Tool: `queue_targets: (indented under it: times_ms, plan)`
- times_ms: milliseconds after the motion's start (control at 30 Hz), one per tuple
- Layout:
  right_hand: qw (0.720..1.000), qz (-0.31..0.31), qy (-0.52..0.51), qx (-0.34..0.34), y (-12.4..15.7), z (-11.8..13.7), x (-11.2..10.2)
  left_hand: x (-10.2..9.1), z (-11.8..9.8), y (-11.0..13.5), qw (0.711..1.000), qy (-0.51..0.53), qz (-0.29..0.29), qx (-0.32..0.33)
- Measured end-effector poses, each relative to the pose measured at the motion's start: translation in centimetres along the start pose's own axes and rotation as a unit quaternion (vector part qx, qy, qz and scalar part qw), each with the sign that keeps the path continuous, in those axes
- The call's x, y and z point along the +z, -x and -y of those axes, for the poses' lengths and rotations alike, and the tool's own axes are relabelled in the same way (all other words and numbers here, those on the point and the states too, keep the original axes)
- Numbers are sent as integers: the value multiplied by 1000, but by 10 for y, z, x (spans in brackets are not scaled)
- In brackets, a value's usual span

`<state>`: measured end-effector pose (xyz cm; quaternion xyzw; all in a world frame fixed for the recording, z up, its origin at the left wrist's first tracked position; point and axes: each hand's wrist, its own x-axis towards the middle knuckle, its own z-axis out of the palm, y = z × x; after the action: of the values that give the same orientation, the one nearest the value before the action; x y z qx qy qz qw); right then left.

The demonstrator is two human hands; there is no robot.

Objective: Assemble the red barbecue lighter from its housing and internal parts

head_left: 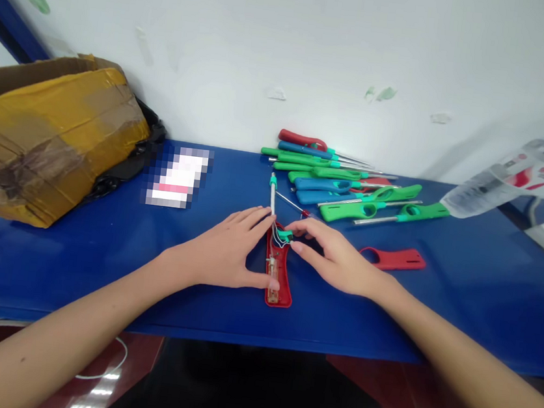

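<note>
A red gas lighter shell half (pixel 284 290) lies on the blue table with its inside facing up. It holds a clear fuel tank (pixel 271 289), thin wires and a metal tube (pixel 274 194) with a green collar. My left hand (pixel 227 248) grips this opened lighter, its thumb on the tank and its fingertips at the base of the tube. At the shell's upper part, my right hand (pixel 332 253) pinches a small green trigger (pixel 285 235). To the right of that hand lies the other red shell half (pixel 400 259), partly hidden by it.
Several green, blue and red lighters (pixel 339 172) are piled against the white wall. A screwdriver (pixel 294 204) with a thin shaft lies before them. A clear plastic bottle (pixel 511 175) is at the right. At the left are a taped cardboard box (pixel 53 140) and a blurred white item (pixel 179 177).
</note>
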<state>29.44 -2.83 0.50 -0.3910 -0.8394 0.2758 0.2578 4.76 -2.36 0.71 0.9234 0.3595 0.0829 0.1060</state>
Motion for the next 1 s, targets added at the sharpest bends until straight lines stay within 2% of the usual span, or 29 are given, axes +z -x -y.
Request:
queue_targets:
  times_ms: [167,400,567,800,1000]
  plan:
    - [999,-2,-31,13,0,1,-1,-4,2,1,1000,-14,-1,-9]
    - [994,0,-85,76,-4,3,-1,-16,8,3,999,-20,-45,13]
    - [993,1,-95,71,-4,0,-2,-16,6,3,995,3,-60,74]
    - [992,-1,-107,74,-4,-1,0,-14,7,2,996,-14,-44,80]
    - [995,-5,-91,49,-3,-2,0,-15,6,2,996,-6,-41,75]
